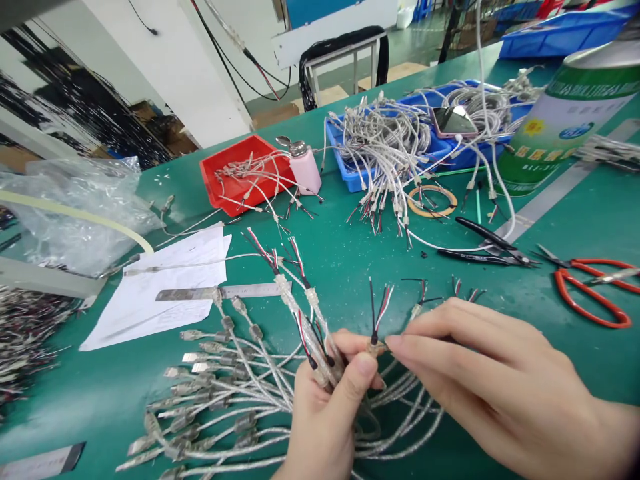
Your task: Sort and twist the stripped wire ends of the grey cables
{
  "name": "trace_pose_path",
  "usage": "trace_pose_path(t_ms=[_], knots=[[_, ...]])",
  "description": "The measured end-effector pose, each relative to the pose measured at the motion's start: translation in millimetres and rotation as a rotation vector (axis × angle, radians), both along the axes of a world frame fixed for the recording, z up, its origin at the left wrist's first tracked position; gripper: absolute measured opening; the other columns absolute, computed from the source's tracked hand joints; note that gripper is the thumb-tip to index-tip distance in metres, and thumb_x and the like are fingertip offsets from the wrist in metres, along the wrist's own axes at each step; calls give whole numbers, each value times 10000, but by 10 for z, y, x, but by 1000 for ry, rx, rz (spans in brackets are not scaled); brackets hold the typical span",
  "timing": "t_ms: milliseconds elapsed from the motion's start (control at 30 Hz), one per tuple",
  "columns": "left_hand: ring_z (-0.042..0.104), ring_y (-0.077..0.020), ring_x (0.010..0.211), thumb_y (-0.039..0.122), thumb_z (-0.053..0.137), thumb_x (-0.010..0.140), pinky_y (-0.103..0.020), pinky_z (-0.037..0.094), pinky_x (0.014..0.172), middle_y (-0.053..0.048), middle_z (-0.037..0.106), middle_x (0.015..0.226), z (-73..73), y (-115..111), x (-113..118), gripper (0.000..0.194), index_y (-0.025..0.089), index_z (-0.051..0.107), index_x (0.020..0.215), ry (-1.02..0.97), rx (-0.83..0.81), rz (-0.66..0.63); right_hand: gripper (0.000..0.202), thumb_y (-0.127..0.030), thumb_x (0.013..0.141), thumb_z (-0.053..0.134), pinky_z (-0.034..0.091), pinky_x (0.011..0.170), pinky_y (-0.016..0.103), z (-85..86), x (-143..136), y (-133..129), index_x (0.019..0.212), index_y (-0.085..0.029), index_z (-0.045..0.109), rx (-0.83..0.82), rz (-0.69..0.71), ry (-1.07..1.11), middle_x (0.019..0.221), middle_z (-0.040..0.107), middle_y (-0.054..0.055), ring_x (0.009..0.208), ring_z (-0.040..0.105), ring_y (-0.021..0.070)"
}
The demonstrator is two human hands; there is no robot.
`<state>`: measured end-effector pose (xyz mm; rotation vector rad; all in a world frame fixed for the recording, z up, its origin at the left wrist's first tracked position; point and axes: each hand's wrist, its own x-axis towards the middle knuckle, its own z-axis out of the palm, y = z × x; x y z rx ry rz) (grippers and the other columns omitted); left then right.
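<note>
A bundle of clear-jacketed cables (313,343) is gripped in my left hand (333,400), with red, white and black wire ends pointing up. Between its thumb and forefinger one cable end (374,339) stands upright, its thin wires fanned out. My right hand (480,367) is pinched at that cable end from the right; whatever lies between its fingertips is too small to make out. The cables' USB plugs (200,367) spread over the green table to the left of my left hand.
Behind lie a red tray (250,173), a pink bottle (305,172), a blue tray of cables (353,177) and a phone (454,121). Black cutters (487,243), red-handled scissors (593,287) and a green can (555,127) are at the right; a ruler (255,291) lies on paper (165,287) at left.
</note>
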<state>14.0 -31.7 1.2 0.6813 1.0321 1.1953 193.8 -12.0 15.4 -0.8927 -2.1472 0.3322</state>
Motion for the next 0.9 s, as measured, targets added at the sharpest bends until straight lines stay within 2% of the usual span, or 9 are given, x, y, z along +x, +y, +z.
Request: trace_pose_path(t_ms=[200,367,667,900], knots=[[559,-59,622,313,791,752,-123,443,622,28,615,658,-13,-14,-6,141,220,749,850,12,-27,9,209,-95,968,476,395,608,303,3,-12,3,1100,-143,630,-22,9,-9,893,590,60,747,504,168],[533,-52,620,315,795,746,-116,433,610,25,590,659,9,7,7,123,209,753,792,22,6,-16,204,-87,957,492,389,604,305,17,7,-2,1094,-141,633,-26,25,-6,893,588,61,741,500,167],[541,-41,631,269,804,737,-99,444,617,38,604,692,7,3,2,85,248,763,808,-28,-6,-22,252,-51,929,496,402,640,317,4,4,-32,1128,-136,626,-7,13,-21,926,591,77,767,497,183],[525,-60,639,257,768,779,-128,428,631,30,605,683,35,24,23,46,248,767,824,-15,42,-16,221,-64,944,499,425,638,307,39,-26,-20,1109,-132,629,-34,14,9,916,597,80,777,525,181]])
